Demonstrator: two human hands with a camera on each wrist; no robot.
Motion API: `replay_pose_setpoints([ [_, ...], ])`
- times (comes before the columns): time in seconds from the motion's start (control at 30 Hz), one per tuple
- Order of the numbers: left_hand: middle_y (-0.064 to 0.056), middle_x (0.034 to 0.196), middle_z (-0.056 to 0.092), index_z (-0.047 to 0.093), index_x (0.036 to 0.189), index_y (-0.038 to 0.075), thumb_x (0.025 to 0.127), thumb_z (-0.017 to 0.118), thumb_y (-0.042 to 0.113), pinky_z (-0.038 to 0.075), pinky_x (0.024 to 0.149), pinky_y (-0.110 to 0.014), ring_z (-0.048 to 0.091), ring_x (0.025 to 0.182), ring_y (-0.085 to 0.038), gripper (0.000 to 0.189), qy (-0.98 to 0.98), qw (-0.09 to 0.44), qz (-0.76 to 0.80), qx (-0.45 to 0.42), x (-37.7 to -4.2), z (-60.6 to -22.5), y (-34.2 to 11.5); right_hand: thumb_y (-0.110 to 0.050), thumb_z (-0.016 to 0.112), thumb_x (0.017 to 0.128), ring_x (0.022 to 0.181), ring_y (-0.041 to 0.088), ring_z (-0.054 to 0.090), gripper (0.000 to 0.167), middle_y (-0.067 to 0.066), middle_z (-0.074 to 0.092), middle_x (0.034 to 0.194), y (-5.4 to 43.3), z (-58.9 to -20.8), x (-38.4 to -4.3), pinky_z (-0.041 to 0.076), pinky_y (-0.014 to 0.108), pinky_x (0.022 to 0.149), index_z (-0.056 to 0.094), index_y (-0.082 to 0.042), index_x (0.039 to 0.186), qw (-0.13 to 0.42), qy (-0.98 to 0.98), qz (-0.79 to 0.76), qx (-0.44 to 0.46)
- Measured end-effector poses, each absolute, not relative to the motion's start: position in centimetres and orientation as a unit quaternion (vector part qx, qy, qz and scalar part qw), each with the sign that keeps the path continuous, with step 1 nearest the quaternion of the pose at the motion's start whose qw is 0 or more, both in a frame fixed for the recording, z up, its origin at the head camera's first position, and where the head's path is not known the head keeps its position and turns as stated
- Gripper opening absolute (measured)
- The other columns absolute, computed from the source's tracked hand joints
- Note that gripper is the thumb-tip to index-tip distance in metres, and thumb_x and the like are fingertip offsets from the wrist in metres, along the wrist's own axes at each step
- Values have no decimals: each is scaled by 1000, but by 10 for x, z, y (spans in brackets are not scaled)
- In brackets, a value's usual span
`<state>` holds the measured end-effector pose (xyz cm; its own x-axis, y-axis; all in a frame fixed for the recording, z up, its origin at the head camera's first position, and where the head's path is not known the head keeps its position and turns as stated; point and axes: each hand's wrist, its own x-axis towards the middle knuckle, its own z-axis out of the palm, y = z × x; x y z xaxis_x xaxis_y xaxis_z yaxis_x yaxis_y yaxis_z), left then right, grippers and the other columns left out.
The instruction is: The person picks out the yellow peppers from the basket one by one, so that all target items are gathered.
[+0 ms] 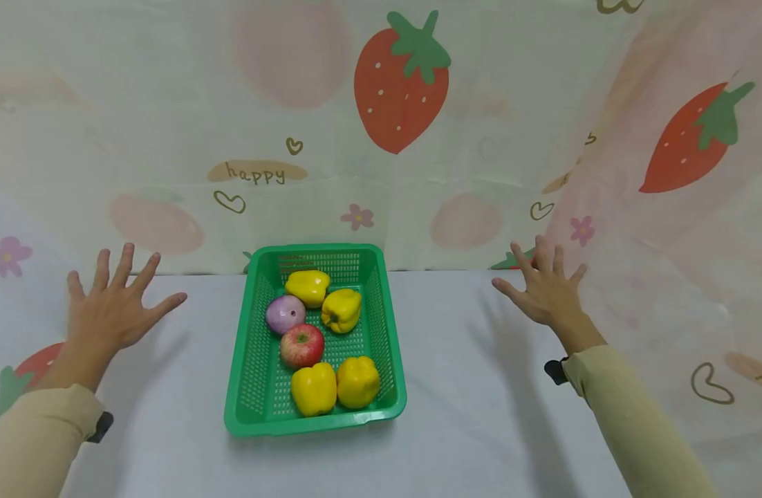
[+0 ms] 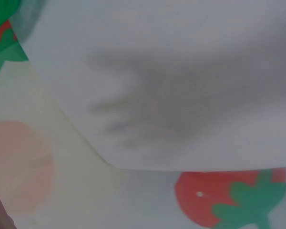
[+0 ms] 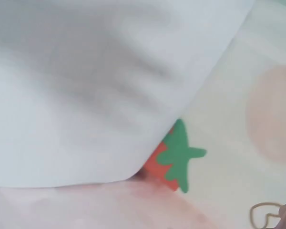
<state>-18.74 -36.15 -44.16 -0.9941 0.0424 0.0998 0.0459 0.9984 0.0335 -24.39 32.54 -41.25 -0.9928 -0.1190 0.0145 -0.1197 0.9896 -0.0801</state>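
My left hand (image 1: 112,308) hovers left of a green basket (image 1: 236,373), its fingers spread wide and holding nothing. On the basket's other side, farther off, my right hand (image 1: 545,287) is also held in the air with fingers apart. Inside the basket a red apple (image 1: 302,346) lies beside a purple onion-like vegetable (image 1: 285,315). Two yellow bell peppers are at the far end, one on its side (image 1: 308,288) and another bell pepper (image 1: 341,310) to its right. Nearest me are two more, a left bell pepper (image 1: 314,389) and a right bell pepper (image 1: 358,382).
A white tabletop (image 1: 456,415) lies under the basket, with shadows of both hands on it. Behind and to the right hangs a printed cloth (image 1: 480,138) with strawberries and hearts, meeting the table's far edge. Dark bands show at both cuffs.
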Motion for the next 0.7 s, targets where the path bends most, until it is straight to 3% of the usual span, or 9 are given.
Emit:
replay_pose_setpoints([
  [0.2,-20,165,-5,10,161,21,93,38,73,-4,106,-79,-3,148,-50,90,-997,57,-14,-50,-191,-427,-341,-79,32,91,147,52,-5,90,16,-10,166,303,-400,-245,-7,86,98,6,-30,161,9,-995,40,86],
  [0.47,-16,166,-3,11,161,23,92,43,72,-4,110,-75,-9,151,-41,90,-993,76,-15,-95,-191,-422,-310,-77,36,92,148,50,-4,88,11,-11,167,265,-387,-245,-1,82,104,8,-30,161,9,-988,83,127],
  [0.6,-14,167,1,16,161,24,91,47,70,2,111,-76,-4,151,-41,90,-988,83,-18,-129,-192,-427,-297,-73,44,92,149,49,2,89,12,-7,167,244,-382,-244,2,80,107,7,-32,161,6,-984,84,160],
  [0.7,-12,167,3,18,160,24,90,50,70,6,111,-75,3,151,-42,90,-985,63,-19,-158,-193,-431,-290,-69,55,90,149,48,7,94,10,-9,167,231,-377,-241,14,76,110,5,-34,161,-21,-975,126,183],
])
